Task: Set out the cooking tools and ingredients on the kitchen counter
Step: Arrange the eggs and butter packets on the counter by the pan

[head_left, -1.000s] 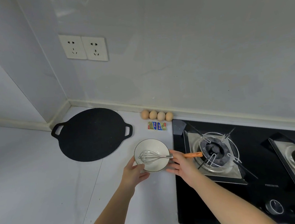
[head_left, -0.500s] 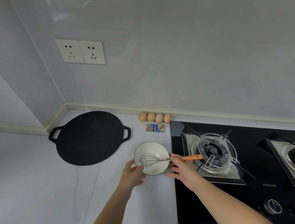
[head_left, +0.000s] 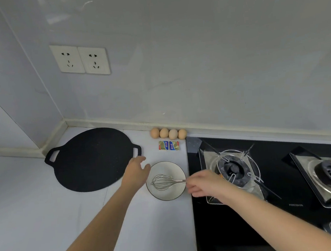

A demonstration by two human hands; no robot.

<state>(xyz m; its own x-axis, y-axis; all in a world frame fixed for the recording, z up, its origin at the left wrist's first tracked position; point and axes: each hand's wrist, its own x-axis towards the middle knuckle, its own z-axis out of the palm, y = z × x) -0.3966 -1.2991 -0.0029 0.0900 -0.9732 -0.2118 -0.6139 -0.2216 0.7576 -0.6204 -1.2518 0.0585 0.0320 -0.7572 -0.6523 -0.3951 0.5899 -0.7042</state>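
A white bowl (head_left: 171,166) sits on the counter beside the stove, with a wire whisk (head_left: 163,182) lying in it; the whisk's orange handle is mostly hidden under my right hand (head_left: 203,182). That hand hovers over the handle with its fingers spread, and I cannot tell whether it touches it. My left hand (head_left: 136,172) is open between the bowl and the flat black griddle pan (head_left: 90,160), reaching toward the pan's right handle. Several eggs (head_left: 168,133) line the wall, and two small butter packets (head_left: 168,145) lie in front of them.
A black gas hob (head_left: 277,221) with two burners fills the right side, its near burner (head_left: 235,167) just behind my right hand. Wall sockets (head_left: 80,59) sit above the pan. The counter (head_left: 28,205) runs left into a corner.
My left hand has let go of the bowl's rim and moved up and left toward the pan. My right hand has loosened over the whisk handle. The camera view has shifted slightly.
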